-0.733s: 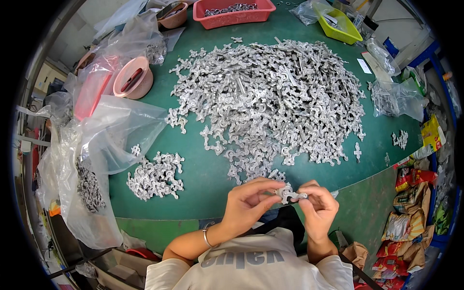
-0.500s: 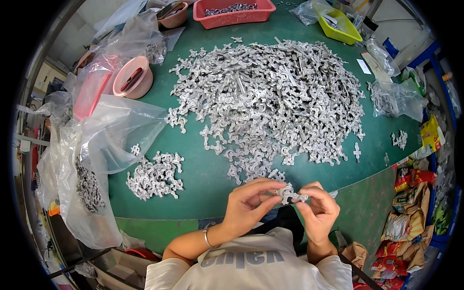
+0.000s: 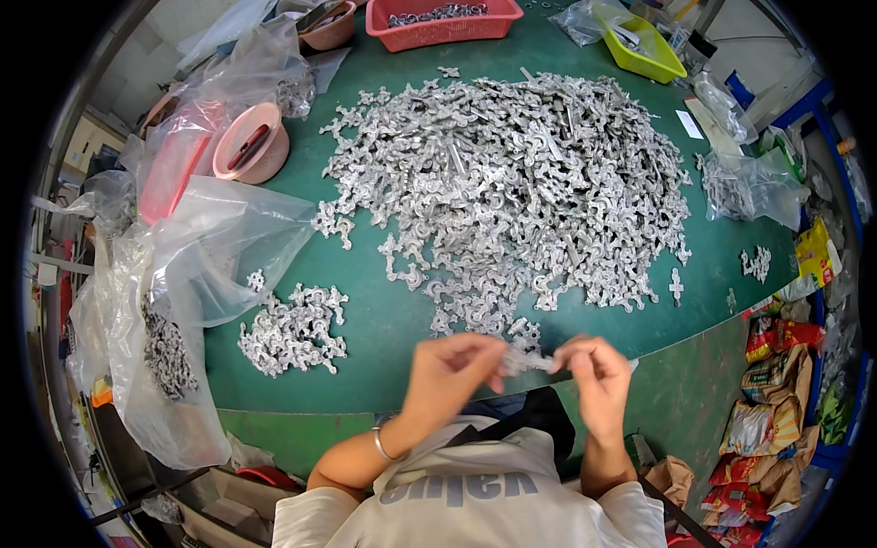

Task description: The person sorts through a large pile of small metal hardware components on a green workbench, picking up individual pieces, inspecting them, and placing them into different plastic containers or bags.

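Observation:
Just off the table's near edge, my left hand [image 3: 448, 379] is closed, its fingers pinching one end of a small silvery-grey metal casting [image 3: 528, 362]. My right hand [image 3: 598, 384] is closed too, thumb and fingertips on the casting's other end. Motion smears the casting, so its exact shape does not show. Beyond my hands spreads a large heap of similar cross-shaped grey castings [image 3: 512, 192]. To the left of my left hand lies a smaller pile of such castings [image 3: 292, 331].
A clear plastic bag [image 3: 169, 356] of small parts hangs at the left table edge. Behind it stands a pink basket [image 3: 276, 155] with a red-handled tool. A red tray [image 3: 443, 35] and a yellow-green tray [image 3: 639, 64] stand at the back of the green table [image 3: 384, 365].
My left hand has shifted slightly left and its wrist has turned; the casting between my hands has tilted and blurred. My right hand has moved a little left. The heaps look the same.

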Demonstrator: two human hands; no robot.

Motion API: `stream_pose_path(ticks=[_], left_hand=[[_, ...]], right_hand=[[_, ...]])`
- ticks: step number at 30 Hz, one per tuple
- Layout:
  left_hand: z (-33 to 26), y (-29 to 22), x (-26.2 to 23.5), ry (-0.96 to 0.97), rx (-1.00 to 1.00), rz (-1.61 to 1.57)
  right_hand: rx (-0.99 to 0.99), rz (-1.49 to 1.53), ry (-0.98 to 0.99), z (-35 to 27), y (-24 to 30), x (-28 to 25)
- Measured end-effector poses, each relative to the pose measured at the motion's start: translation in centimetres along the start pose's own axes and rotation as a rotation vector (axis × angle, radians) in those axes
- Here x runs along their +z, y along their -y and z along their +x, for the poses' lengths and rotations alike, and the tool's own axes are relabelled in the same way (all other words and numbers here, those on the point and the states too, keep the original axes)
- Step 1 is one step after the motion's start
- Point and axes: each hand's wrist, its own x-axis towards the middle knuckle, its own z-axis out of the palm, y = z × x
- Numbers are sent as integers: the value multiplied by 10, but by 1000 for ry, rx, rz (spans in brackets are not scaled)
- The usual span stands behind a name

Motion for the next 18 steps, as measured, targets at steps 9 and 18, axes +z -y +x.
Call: stream_pose_path(ticks=[9,18], left_hand=[[-8,-7,-114,-632,369,1284],[-9,-4,-79,-446,531,1097]], right_hand=[[-311,-1020,-40,41,-26,7],[-336,-718,-63,34,-34,0]])
